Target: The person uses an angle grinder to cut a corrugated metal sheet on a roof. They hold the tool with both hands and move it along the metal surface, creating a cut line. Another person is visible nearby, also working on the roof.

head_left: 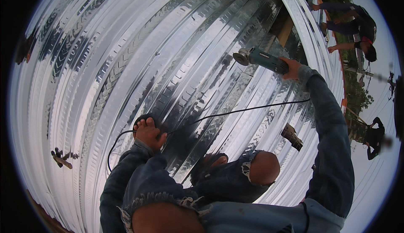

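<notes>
Far out on the left, a small dark tool with a pale wooden handle [62, 160] is lying on the shiny ribbed corrugated galvanised steel decking [139, 35] that is filling most of the view.

Moving right, a thin black power cord [235, 112] is looping beside a bare foot in a dark sandal [148, 132], which is resting flat on the ribs near the lower middle. The cord is running on from there across the sheets toward the right arm. No left hand is showing anywhere in the picture, so I cannot tell what it is doing.

Next, two knees in torn blue denim jeans [235, 178] are bending up from the lower edge, the bare skin showing through the rips.

Further right, the right hand [291, 68] is closing around the rear handle of a teal and black angle grinder [261, 59], which is being held above the decking, its grey disc guard end pointing left. The sleeve is blue denim.

Below that arm, a small brown object [292, 136] is lying on the sheets.

At the far right edge, two other people [357, 22] in dark clothes are bending over at the rim of the decking.
</notes>
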A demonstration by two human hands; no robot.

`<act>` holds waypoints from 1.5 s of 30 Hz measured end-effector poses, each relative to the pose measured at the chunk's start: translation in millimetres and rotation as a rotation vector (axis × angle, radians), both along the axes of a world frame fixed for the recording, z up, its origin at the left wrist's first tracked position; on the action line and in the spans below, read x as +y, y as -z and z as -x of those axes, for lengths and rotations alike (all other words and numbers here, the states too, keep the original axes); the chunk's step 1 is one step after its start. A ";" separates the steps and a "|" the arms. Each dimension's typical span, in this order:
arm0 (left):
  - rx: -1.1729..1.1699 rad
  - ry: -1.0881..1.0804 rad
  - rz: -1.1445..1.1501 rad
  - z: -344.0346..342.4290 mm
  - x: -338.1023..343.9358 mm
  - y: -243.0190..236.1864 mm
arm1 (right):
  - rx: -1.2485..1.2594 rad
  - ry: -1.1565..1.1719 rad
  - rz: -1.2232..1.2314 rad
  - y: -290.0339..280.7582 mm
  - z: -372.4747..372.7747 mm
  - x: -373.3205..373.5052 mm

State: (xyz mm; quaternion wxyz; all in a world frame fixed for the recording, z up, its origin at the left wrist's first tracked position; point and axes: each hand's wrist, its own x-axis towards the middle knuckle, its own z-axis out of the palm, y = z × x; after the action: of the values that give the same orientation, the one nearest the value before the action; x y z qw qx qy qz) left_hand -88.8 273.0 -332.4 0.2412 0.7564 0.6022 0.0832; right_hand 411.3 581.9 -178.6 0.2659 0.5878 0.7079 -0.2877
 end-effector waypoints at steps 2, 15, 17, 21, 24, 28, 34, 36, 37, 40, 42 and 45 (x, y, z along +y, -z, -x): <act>-0.013 0.006 -0.006 1.3 -1.7 3.0 | 0.050 0.014 -0.001 0.7 3.6 -3.3; -0.337 -0.306 -0.073 110.6 -61.4 19.8 | -0.069 0.073 -0.026 -28.8 -36.1 -72.1; -0.278 -0.268 -0.072 135.8 -65.6 17.8 | -0.073 0.079 -0.056 -30.0 -34.8 -78.6; -0.312 -0.094 -0.037 149.2 -56.0 17.1 | -0.182 0.099 -0.072 -28.3 -40.5 -91.6; -0.436 0.005 -0.020 126.1 -43.4 13.3 | -0.198 0.121 -0.152 -29.8 -56.9 -97.8; -0.499 0.111 0.231 87.6 -29.1 0.4 | -0.245 0.158 -0.163 -36.2 -82.2 -99.0; -0.575 0.166 0.219 65.3 -18.1 -7.6 | -0.348 0.202 -0.133 -49.9 -119.0 -105.1; -0.591 0.161 0.277 63.8 -19.3 -8.0 | -0.384 0.211 -0.118 -55.8 -132.6 -109.3; -0.585 0.160 0.248 65.5 -19.6 -10.1 | -0.400 0.207 -0.111 -60.5 -137.5 -108.3; -0.521 0.092 0.331 65.5 -24.1 -15.4 | -0.435 0.189 -0.080 -77.4 -142.4 -105.1; -0.455 0.112 0.309 63.4 -23.4 -17.8 | -0.456 0.189 -0.043 -86.7 -140.5 -104.5; -0.509 0.125 0.306 59.1 -20.5 -20.3 | -0.433 0.238 0.035 -95.4 -131.7 -107.9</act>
State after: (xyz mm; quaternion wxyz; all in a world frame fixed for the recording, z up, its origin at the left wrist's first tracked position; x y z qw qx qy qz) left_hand -147.9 252.5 -312.1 0.5000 0.7019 0.4803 0.1635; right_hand 543.1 474.0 -83.1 0.3856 0.7104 0.5550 -0.1966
